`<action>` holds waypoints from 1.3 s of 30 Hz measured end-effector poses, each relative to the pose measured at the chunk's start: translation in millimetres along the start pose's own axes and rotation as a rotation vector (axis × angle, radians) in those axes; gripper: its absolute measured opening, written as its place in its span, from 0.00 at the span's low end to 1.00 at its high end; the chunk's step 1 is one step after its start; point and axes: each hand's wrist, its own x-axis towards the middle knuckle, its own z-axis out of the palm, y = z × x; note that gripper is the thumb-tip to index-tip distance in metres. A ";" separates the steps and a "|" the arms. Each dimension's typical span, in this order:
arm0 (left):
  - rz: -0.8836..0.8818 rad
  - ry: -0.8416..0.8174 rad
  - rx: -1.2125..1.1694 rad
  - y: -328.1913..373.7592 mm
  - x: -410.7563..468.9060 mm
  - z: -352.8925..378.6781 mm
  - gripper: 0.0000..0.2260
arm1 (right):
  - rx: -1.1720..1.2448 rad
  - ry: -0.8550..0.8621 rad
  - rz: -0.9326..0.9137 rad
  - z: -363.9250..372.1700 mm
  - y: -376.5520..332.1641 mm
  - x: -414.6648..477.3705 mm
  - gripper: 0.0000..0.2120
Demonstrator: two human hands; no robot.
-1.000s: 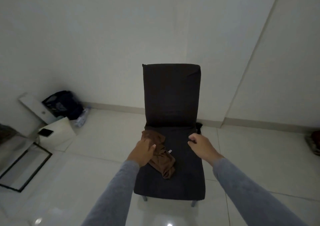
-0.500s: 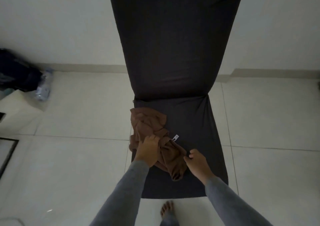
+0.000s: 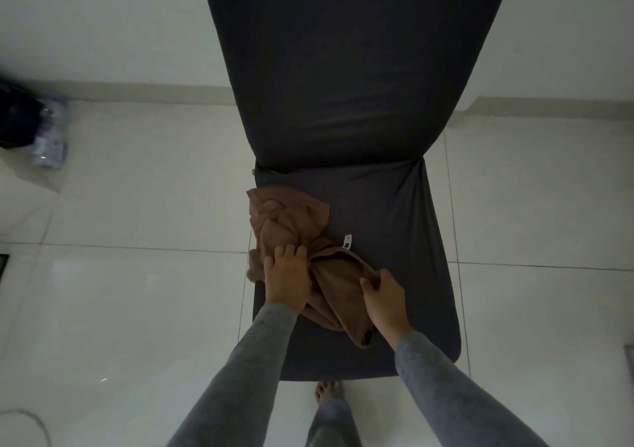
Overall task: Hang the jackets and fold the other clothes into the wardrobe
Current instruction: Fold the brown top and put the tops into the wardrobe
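Observation:
A crumpled brown garment [image 3: 291, 216] with a small white tag lies on the left half of a dark covered chair's seat [image 3: 394, 227]. My left hand [image 3: 286, 275] presses down on the garment's middle, fingers curled into the bunched fabric. My right hand [image 3: 384, 295] pinches the garment's near right edge between thumb and fingers. Both arms wear grey sleeves. The part of the garment under my hands is hidden.
The chair's tall dark backrest [image 3: 343, 69] rises straight ahead against a white wall. Pale tiled floor surrounds the chair. A black bag [image 3: 17, 120] and a plastic bottle [image 3: 51, 138] sit at the far left. My bare foot [image 3: 327, 391] stands at the seat's front edge.
I have stepped close to the chair and the view has tilted down. My left hand stays on the garment; my right hand has moved onto its right edge and taken hold.

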 end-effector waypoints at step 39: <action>0.237 0.764 -0.521 167.4 -315.3 -473.4 0.21 | 0.252 0.815 -0.844 -434.8 -184.0 -369.5 0.26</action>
